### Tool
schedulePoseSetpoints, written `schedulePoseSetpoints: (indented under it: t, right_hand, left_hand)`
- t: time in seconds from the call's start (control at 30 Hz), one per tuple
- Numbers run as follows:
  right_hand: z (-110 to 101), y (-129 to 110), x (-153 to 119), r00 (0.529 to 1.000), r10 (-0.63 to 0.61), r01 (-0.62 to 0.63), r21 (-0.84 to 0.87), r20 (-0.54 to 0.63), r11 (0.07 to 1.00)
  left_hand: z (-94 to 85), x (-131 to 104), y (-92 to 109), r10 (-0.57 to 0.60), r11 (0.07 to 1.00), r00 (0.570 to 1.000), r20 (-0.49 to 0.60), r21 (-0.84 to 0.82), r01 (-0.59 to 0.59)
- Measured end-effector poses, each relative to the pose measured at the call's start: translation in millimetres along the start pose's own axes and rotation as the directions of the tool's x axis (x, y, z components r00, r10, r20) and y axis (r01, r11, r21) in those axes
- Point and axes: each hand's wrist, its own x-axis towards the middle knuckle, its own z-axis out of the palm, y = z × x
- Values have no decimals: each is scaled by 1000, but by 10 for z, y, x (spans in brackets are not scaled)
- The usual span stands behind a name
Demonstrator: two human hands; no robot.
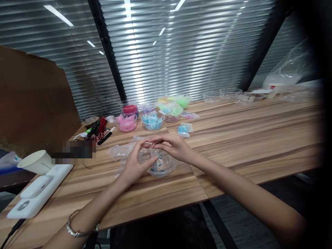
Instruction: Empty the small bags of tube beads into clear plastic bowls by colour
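Note:
Over a clear plastic bowl (pixel 162 171) with a few blue bits in it, my two hands meet at the fingertips. Between them is a small clear plastic bag (pixel 155 153), hard to make out against the bowl. My left hand (pixel 137 159) curls round its left side, thumb reaching in over the bowl. My right hand (pixel 172 147) pinches at the bag's top from the right, fingers bent; a tiny dark spot shows at those fingertips. Crumpled clear bags (pixel 119 151) lie just left of the bowl, partly behind my left hand.
Behind stand bowls of pink packets (pixel 126 123), blue packets (pixel 152 121) and red pieces (pixel 130 109). A blue packet (pixel 183 129) lies nearer. Clear bowls (pixel 212 97) stand at the back right. Leftward are a power strip (pixel 38 192), a paper cup (pixel 36 162) and red-black strands (pixel 100 129).

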Motion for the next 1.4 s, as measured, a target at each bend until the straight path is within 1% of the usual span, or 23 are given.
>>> schedulePoseSetpoints:
  t: [0.17, 0.37, 0.47, 0.6, 0.8, 0.9, 1.0, 1.1, 1.4]
  right_hand:
    - [4, -18, 15, 1000, -5, 5, -42, 11, 999]
    - [0, 6, 4, 999, -29, 31, -43, 45, 999]
    - [-2, 5, 9, 998, -59, 60, -51, 25, 997]
    - [-1, -20, 23, 995, -100, 96, -122, -26, 988]
    - [7, -38, 4, 996, -77, 71, -132, -40, 989]
    - [3, -32, -1, 997, -65, 55, -196, -43, 979]
    - [-5, -6, 5, 998, -66, 61, -226, -16, 972]
    - [-12, 24, 15, 995, -93, 99, -195, 40, 976]
    - [-6, 35, 15, 993, -103, 111, -173, 58, 979]
  left_hand:
    - [3, -12, -17, 9, 1000, 1000, -8, 2, -9]
    - [6, -12, -23, 21, 1000, 1000, -10, 0, -21]
    - [2, -6, -8, 16, 1000, 1000, -3, 11, -16]
    - [-1, -2, 0, 16, 1000, 1000, 0, 4, -16]
    - [0, -8, -5, 5, 1000, 1000, -2, 3, -5]
    - [-2, -14, 6, -13, 1000, 1000, 1, 5, 13]
    - [-4, -17, 20, -20, 1000, 1000, 8, 11, 20]
    - [-2, -14, 25, -8, 1000, 1000, 10, 12, 8]
    - [10, -15, -1, 4, 1000, 1000, 3, -5, -4]
